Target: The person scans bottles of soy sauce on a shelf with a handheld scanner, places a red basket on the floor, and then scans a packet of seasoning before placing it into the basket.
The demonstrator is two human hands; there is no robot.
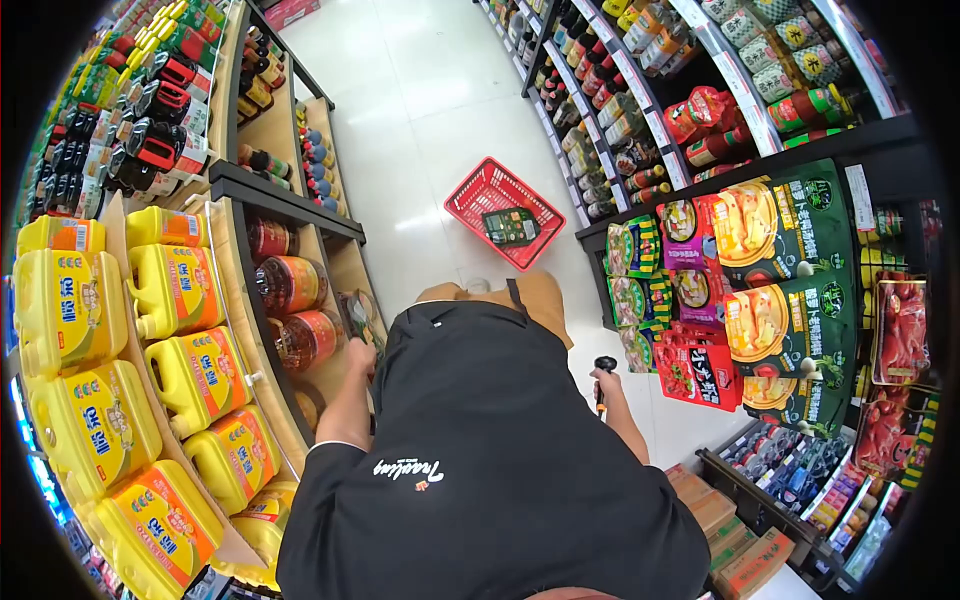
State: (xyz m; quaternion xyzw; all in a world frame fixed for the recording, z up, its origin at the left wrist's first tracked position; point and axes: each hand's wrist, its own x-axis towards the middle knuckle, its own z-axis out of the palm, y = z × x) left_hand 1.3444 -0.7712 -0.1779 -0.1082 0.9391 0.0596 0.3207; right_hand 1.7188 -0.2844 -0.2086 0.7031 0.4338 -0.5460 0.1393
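My left hand (362,356) is closed beside the lower left shelf. A dark, partly transparent item (356,314) shows just beyond its fingers, and I cannot make out what the hand holds. On the other side, my right hand (604,384) is wrapped round a black-topped handle (605,364) with a bit of orange below it; the rest is hidden. Ahead of my feet a red shopping basket (462,197) rests on the floor, tilted in view. Inside it lies a dark green food packet (511,226).
Yellow oil jugs (88,417) fill the left shelf, with large reddish-brown bottles (291,284) beneath. Hanging soup-seasoning packets (785,325) jut out at right. Sauce bottles (600,85) line the far right shelf. Cardboard boxes (752,562) stand at lower right. Pale floor (400,95) runs between shelves.
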